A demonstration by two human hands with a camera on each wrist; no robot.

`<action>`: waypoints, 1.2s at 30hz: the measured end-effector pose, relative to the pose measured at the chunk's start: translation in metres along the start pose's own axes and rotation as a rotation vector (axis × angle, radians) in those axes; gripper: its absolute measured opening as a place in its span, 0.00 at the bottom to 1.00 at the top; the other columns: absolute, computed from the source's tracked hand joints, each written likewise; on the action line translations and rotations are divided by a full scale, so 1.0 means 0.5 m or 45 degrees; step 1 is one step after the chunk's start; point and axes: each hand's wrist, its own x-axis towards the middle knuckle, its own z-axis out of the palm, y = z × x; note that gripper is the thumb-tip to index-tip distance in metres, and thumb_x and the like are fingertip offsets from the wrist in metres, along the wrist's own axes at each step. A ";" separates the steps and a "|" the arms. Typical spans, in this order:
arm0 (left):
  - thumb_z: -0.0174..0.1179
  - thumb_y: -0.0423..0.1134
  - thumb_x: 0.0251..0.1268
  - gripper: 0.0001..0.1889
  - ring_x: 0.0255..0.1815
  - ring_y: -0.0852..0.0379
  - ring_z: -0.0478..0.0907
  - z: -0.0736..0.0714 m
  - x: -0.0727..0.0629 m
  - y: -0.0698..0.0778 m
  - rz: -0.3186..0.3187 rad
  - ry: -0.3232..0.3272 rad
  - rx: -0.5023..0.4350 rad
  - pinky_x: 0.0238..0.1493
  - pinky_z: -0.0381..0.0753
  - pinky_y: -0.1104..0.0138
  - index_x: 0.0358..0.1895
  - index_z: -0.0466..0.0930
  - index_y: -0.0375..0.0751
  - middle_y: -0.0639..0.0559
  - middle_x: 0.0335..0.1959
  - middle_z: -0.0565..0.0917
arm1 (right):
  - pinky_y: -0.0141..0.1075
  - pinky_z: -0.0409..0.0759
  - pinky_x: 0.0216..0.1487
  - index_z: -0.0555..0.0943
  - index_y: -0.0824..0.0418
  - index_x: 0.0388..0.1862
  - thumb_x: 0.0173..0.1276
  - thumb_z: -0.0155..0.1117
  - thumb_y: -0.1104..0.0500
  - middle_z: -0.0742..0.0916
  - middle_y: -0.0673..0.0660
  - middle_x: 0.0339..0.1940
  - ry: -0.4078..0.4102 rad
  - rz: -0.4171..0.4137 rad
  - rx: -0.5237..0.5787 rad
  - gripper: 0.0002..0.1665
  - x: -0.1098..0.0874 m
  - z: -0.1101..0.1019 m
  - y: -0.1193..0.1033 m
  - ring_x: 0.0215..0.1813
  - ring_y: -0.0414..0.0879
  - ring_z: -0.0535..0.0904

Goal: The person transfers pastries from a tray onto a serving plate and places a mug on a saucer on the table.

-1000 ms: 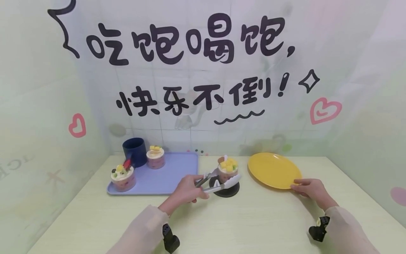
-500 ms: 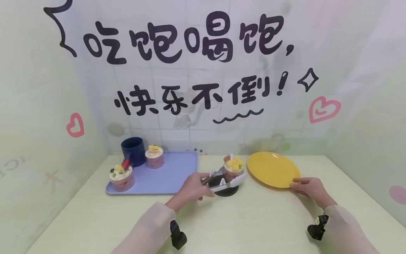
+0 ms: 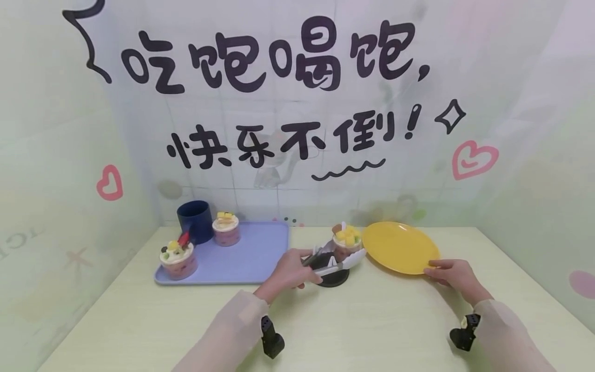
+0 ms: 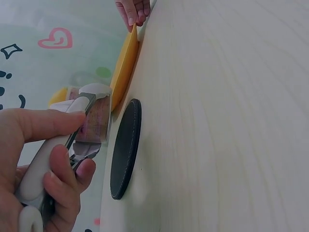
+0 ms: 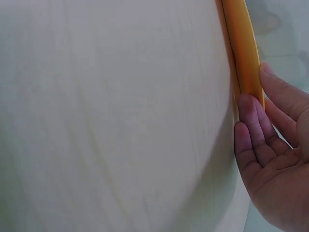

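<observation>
My left hand (image 3: pixel 292 269) grips a pair of kitchen tongs (image 4: pixel 41 171) with white tips and grey handles. Between the tips sits a small clear dessert cup (image 3: pixel 347 248), topped with yellow cubes and a brown piece. In the left wrist view a gap shows between the cup and the round black coaster (image 4: pixel 126 150), which lies flat on the table. On the right, a yellow plate (image 3: pixel 400 249) has its near right rim pinched by my right hand (image 3: pixel 454 276), thumb above and fingers below. That rim looks slightly raised in the right wrist view.
A lilac tray (image 3: pixel 260 253) at the back left carries a dark blue mug (image 3: pixel 200 227), a dessert cup with white topping (image 3: pixel 226 232), and another with a red piece (image 3: pixel 179 262). Behind the table stands a printed backdrop (image 3: pixel 297 196).
My left hand has moved right with the tongs, carrying the dessert cup off the coaster towards the yellow plate. The right hand keeps its hold on the plate's rim.
</observation>
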 end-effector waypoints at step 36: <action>0.72 0.33 0.36 0.36 0.08 0.59 0.70 0.036 0.053 0.036 0.009 0.033 0.001 0.09 0.68 0.71 0.58 0.74 0.41 0.44 0.31 0.79 | 0.31 0.78 0.38 0.70 0.78 0.56 0.58 0.67 0.50 0.78 0.71 0.50 0.017 0.025 0.008 0.38 0.000 0.000 -0.003 0.38 0.44 0.79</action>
